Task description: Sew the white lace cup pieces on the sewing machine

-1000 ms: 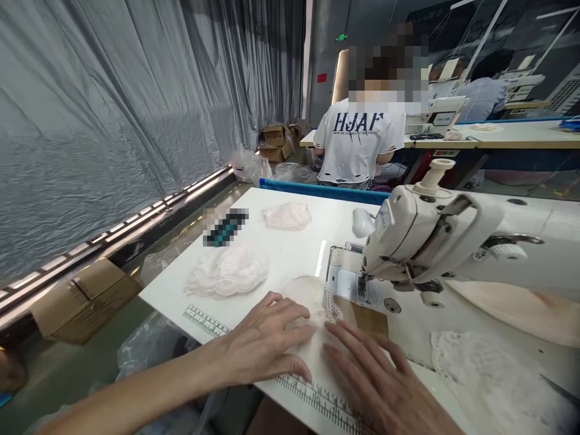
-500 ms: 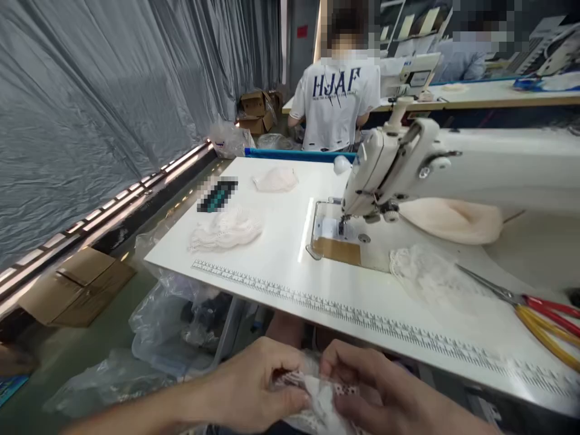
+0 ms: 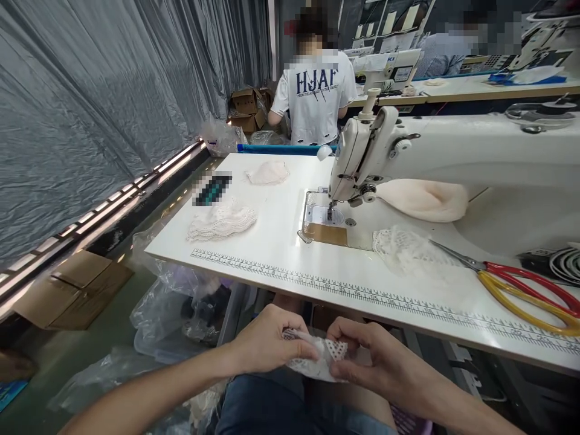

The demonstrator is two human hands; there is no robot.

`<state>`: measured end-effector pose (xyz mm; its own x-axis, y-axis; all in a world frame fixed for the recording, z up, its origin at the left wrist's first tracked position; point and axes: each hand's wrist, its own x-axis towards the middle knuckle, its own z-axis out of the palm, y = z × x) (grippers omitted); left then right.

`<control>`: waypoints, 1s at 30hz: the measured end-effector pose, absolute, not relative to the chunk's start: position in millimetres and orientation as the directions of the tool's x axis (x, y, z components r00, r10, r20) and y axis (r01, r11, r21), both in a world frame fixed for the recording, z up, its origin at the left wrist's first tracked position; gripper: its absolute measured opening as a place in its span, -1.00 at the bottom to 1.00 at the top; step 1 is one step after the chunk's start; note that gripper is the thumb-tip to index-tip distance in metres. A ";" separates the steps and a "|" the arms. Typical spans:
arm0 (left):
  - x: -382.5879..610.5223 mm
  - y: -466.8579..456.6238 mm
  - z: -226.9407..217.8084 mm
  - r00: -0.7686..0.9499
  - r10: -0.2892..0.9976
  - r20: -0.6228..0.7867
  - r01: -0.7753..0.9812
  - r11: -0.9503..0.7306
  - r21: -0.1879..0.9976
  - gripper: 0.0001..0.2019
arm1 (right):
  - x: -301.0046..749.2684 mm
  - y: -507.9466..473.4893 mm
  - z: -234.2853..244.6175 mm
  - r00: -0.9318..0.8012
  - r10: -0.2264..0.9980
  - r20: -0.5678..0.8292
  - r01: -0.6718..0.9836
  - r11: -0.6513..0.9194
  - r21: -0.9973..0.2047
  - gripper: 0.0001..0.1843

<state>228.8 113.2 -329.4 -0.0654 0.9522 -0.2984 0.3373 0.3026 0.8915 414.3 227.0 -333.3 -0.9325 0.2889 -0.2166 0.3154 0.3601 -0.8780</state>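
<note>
Above my lap, in front of the table's near edge, a piece of white lace fabric (image 3: 317,360) is stretched between my two hands. My left hand (image 3: 272,341) pinches its left end between thumb and fingers. Its right end is in the closed fingers of my right hand (image 3: 369,350). On the white table, a stack of white lace pieces (image 3: 223,220) lies to the left, and a single pale pink piece (image 3: 268,173) lies behind it. Another piece of lace (image 3: 408,249) rests right of the sewing machine's needle plate.
The sewing machine (image 3: 362,157) stands on the table (image 3: 272,241), with peach fabric (image 3: 426,199) under its arm. Red-and-yellow scissors (image 3: 521,290) lie at the right. Plastic bags (image 3: 163,320) and a cardboard box (image 3: 75,290) sit at lower left. A person in a white shirt (image 3: 317,96) sits ahead.
The view has shifted, showing more of my lap and the scissors. Both hands appear slightly higher, still gripping the lace, which is now spread flatter between them.
</note>
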 end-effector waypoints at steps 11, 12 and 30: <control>224.6 119.2 -340.7 -0.137 0.964 -0.229 0.269 0.259 0.928 -0.85 | 413.9 230.4 -334.6 -0.938 0.313 -0.147 0.243 0.295 -0.924 -0.86; 224.2 120.4 -339.2 -0.145 0.965 -0.218 0.282 0.251 0.926 -0.86 | 413.1 231.4 -334.1 -0.936 0.323 -0.143 0.245 0.302 -0.921 -0.86; 214.0 131.4 -322.2 -0.121 0.958 -0.260 0.348 0.286 0.893 -0.83 | 404.7 243.7 -335.6 -0.912 0.378 -0.158 0.249 0.204 -0.947 -0.81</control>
